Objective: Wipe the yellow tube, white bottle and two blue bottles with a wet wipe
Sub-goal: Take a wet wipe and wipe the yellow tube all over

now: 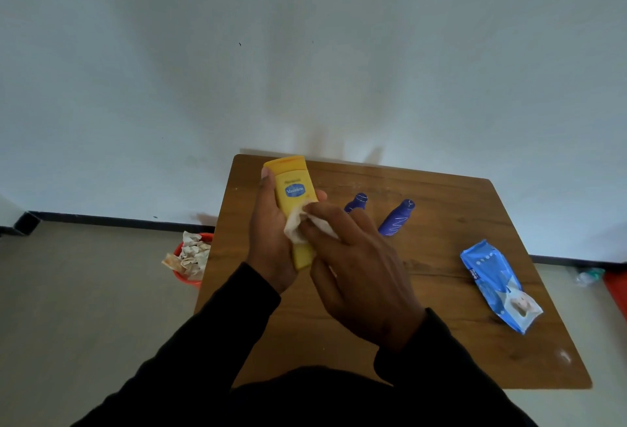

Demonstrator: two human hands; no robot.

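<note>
Yellow plastic tube (293, 189) with a flat yellow cap pointing away from the person and a blue oval label reading "Vaseline", held above the far left part of a brown wooden surface (441, 291). The left hand (271, 233) wraps it from the left, thumb near the cap, fingertips showing on the right side; this grip is clamped on the tube. The right hand (356, 274) pinches a crumpled white wet wipe (298, 226) and presses it on the tube's lower half, hiding much of the body. Both arms wear black sleeves (220, 324). Beyond the right hand, two dark blue bottles with pale line patterns stand on the surface: the nearer blue bottle (357, 202) is partly covered by the fingers, the other blue bottle (397, 219) stands clear to its right. A blue soft pack of wipes (498, 287) lies near the right edge. On the floor to the left, a red bin (183, 275) holds crumpled used wipes (191, 253).
</note>
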